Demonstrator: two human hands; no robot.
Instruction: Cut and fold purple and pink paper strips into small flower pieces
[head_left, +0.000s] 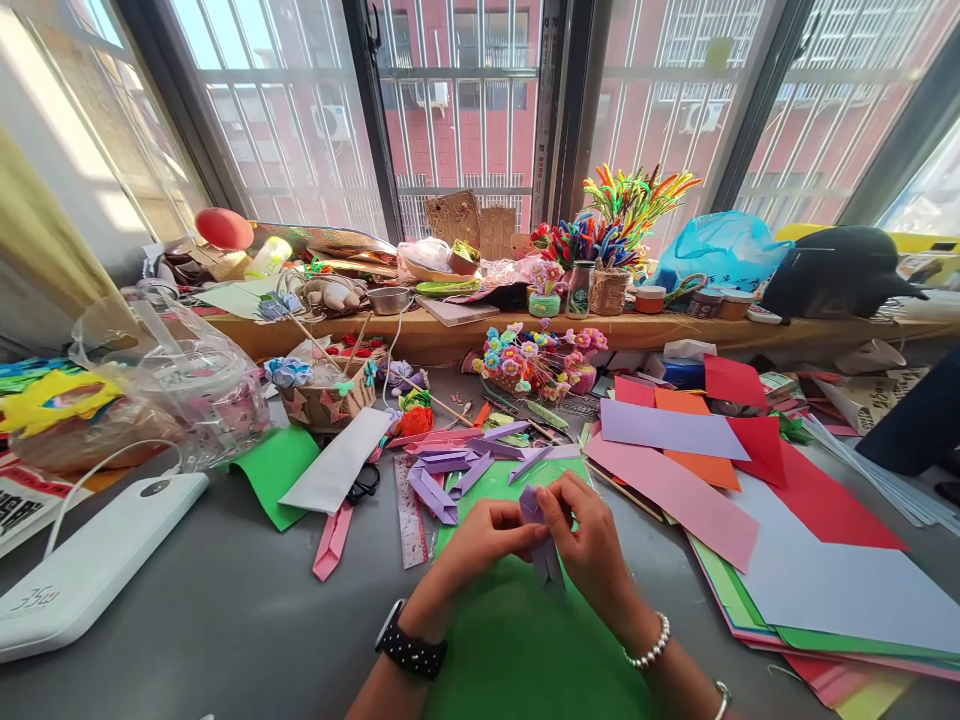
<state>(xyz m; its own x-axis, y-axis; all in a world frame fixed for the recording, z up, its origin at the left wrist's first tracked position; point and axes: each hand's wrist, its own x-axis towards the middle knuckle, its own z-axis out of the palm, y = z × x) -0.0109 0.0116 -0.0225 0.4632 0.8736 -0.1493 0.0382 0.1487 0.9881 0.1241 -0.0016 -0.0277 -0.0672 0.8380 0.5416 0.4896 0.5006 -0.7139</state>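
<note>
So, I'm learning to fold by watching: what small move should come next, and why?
Probably pressing a crease firmly into the folded purple paper strip: the left hand and right hand both pinch its upper part, while its lower end sticks out below them.

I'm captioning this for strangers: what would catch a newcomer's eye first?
Probably the bright pipe cleaners standing up on the back ledge, with a blue plastic bag to their right. Then the centre front, where the left hand and right hand hold a folded purple paper above a green mat.
</note>
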